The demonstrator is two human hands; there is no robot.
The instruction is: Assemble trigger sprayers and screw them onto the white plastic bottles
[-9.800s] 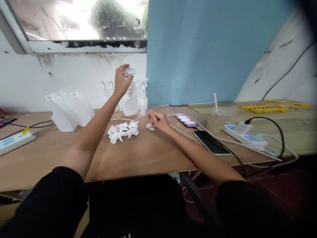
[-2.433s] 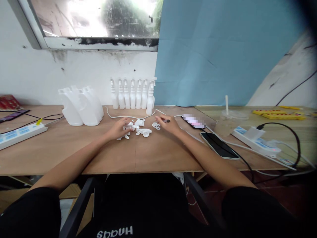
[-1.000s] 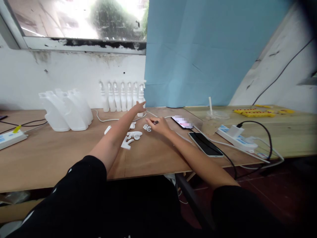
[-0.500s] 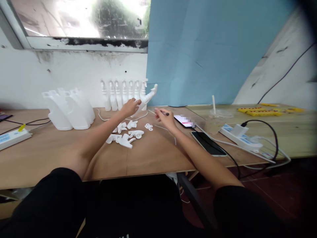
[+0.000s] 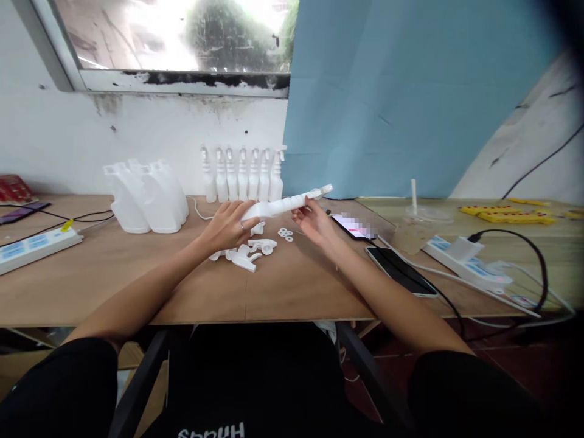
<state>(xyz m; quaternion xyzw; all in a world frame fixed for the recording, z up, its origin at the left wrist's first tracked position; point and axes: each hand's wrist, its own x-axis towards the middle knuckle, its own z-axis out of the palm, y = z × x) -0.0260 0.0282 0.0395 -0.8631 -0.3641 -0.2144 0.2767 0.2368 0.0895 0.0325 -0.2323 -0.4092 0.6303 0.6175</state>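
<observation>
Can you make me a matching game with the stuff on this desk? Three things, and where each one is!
Things:
1. spray bottle
2. small white rings
3. dark phone

Places:
A. flat on the table, near the right forearm
B. held in the air by the left hand and right hand
C. on the table, just below the held bottle

Pairs: 1-B, 2-C, 3-A
</observation>
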